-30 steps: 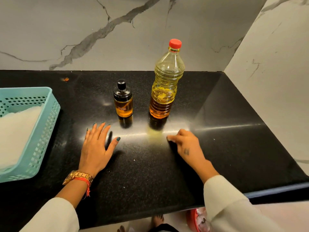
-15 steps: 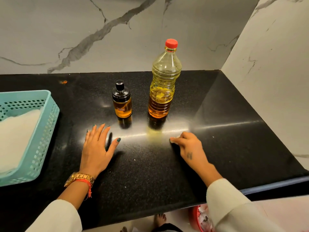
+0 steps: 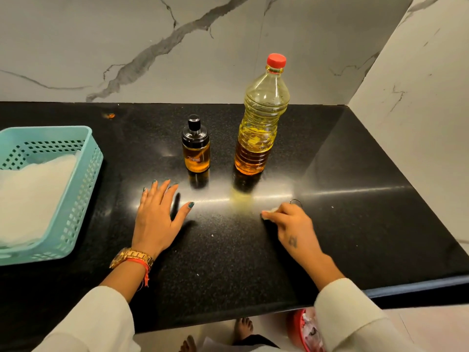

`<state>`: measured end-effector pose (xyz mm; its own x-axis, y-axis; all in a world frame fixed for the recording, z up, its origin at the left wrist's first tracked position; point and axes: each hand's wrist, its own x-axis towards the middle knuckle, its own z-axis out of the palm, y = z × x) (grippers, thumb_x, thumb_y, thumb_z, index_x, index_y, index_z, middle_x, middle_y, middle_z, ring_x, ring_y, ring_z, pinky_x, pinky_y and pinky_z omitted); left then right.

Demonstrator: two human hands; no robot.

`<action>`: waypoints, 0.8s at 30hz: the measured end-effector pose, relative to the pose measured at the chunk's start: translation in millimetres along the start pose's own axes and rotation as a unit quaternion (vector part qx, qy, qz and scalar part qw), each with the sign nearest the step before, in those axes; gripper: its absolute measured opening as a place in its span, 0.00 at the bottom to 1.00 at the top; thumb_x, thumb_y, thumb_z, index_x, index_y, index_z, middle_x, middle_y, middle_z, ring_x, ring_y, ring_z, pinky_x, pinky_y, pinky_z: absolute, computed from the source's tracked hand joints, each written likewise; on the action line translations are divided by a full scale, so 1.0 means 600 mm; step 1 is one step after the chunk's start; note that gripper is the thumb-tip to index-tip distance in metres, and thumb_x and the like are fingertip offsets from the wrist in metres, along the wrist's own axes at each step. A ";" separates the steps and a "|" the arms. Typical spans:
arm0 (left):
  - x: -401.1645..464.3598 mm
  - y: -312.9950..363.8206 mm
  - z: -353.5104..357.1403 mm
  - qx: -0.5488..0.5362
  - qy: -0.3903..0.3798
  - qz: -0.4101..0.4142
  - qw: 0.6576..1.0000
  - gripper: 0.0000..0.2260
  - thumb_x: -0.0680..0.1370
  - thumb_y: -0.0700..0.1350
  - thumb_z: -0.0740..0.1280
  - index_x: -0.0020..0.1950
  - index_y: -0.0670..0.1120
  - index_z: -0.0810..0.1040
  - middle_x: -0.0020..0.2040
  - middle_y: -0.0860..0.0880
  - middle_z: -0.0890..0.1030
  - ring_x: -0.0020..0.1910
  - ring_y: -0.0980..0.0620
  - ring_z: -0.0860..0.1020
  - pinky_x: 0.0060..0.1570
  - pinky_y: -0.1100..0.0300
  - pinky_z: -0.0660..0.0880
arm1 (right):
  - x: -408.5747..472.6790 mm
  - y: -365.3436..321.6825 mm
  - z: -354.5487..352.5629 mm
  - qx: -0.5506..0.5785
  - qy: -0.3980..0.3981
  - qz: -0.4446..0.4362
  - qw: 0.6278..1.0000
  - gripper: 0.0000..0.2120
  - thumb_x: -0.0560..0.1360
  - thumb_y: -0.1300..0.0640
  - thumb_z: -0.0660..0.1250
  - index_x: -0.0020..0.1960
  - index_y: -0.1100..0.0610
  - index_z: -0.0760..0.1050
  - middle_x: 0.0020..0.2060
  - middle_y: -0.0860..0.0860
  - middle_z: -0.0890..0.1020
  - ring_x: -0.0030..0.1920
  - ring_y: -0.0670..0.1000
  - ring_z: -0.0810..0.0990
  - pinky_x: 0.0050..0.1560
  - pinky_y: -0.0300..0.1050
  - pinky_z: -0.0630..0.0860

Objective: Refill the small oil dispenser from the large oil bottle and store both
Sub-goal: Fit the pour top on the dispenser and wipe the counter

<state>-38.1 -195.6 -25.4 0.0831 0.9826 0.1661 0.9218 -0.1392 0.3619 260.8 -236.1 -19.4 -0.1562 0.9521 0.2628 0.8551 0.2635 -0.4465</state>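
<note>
Oil dispenser (image 3: 195, 148) just beyond left fingers (image 3: 162, 189)

Capped dispenser (image 3: 195, 148) upright beside red-capped bottle (image 3: 261, 123)

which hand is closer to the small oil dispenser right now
Left. The left hand lies flat on the counter just in front-left of the small oil dispenser; the right hand sits farther right, past the large bottle.

**Gloss, Plastic and Marble**

The black speckled countertop (image 3: 355, 224) gleams — polished stone. Clear ribbed plastic forms the large oil bottle (image 3: 261, 123); the small oil dispenser (image 3: 196, 153) looks like smooth glass. Perforated plastic basket (image 3: 86, 174) — matt; veined marble wall (image 3: 101, 47).
</note>
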 end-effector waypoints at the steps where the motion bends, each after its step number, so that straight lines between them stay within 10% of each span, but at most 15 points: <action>1: 0.001 0.001 0.000 0.000 0.000 0.002 1.000 0.36 0.73 0.67 0.46 0.72 0.45 0.65 0.74 0.44 0.64 0.75 0.44 0.56 0.73 0.49 0.48 | 0.001 0.014 -0.012 -0.010 0.009 0.018 1.000 0.14 0.65 0.72 0.70 0.45 0.58 0.84 0.32 0.55 0.77 0.34 0.56 0.76 0.36 0.39 0.68; 24: 0.002 0.004 0.000 0.008 -0.001 0.019 1.000 0.36 0.73 0.67 0.46 0.71 0.44 0.66 0.73 0.44 0.64 0.75 0.43 0.57 0.73 0.48 0.49 | 0.108 0.032 -0.011 -0.102 0.008 0.147 0.984 0.11 0.70 0.70 0.62 0.48 0.64 0.81 0.36 0.55 0.67 0.41 0.62 0.74 0.37 0.49 0.68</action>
<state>-36.0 -194.8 -24.6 0.1191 0.9767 0.1783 0.9237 -0.1749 0.3408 270.3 -170.3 -5.3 0.1182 0.9796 0.1623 0.9441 -0.0602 -0.3242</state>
